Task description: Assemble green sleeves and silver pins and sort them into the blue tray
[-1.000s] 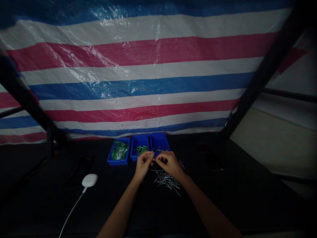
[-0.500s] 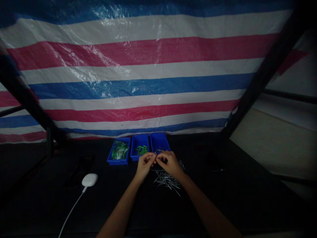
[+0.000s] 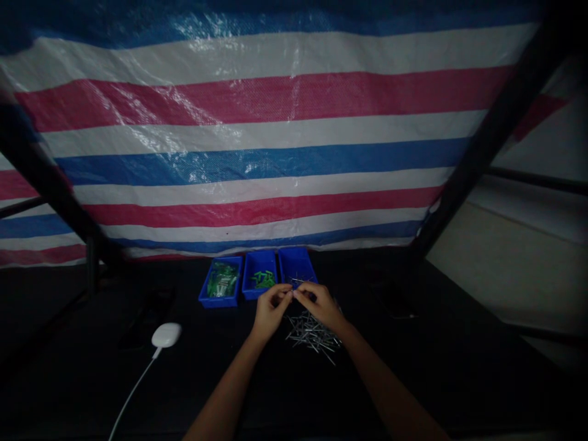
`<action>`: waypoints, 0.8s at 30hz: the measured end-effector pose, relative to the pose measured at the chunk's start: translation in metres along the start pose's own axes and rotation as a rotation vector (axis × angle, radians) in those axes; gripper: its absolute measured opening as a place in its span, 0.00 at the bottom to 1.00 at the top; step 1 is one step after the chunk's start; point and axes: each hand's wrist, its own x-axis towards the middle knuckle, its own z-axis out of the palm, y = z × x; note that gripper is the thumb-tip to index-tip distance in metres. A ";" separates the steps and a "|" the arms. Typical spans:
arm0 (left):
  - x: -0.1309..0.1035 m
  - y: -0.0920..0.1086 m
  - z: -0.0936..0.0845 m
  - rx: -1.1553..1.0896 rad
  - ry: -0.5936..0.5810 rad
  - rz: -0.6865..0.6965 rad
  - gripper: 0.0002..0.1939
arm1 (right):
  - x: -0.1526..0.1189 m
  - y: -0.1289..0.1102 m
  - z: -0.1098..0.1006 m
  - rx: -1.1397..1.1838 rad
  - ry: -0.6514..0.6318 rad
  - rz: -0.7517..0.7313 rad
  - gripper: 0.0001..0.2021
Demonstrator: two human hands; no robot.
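My left hand (image 3: pixel 271 309) and my right hand (image 3: pixel 320 305) meet fingertip to fingertip in front of the blue bins, each closed in a pinch. Whatever lies between the fingertips is too small to make out. Just beyond them, the right blue bin (image 3: pixel 294 257) has a few thin metal pieces in it. The middle blue bin (image 3: pixel 258 260) holds small green pieces (image 3: pixel 263 280). In the left blue bin (image 3: pixel 219 302) lies a clear bag (image 3: pixel 223 280) with green and pale pieces. A loose pile of thin metal pins (image 3: pixel 312 335) lies below my right hand.
A white rounded device (image 3: pixel 166 334) with a white cable rests on the black table (image 3: pixel 193 380) at the left. A dark flat object (image 3: pixel 399 304) lies at the right. Behind the table hangs a striped sheet (image 3: pixel 275 135) between dark frame bars.
Both hands have shifted slightly to the right, with their fingertips still together. More of the metal pile shows beneath my right hand.
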 end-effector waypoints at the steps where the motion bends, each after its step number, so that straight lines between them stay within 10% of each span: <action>1: 0.000 0.000 -0.001 0.018 0.000 0.005 0.14 | 0.000 0.000 0.001 0.011 -0.009 0.007 0.15; 24: 0.002 -0.001 -0.004 0.165 0.018 0.106 0.12 | -0.001 0.014 0.010 0.079 -0.034 0.097 0.12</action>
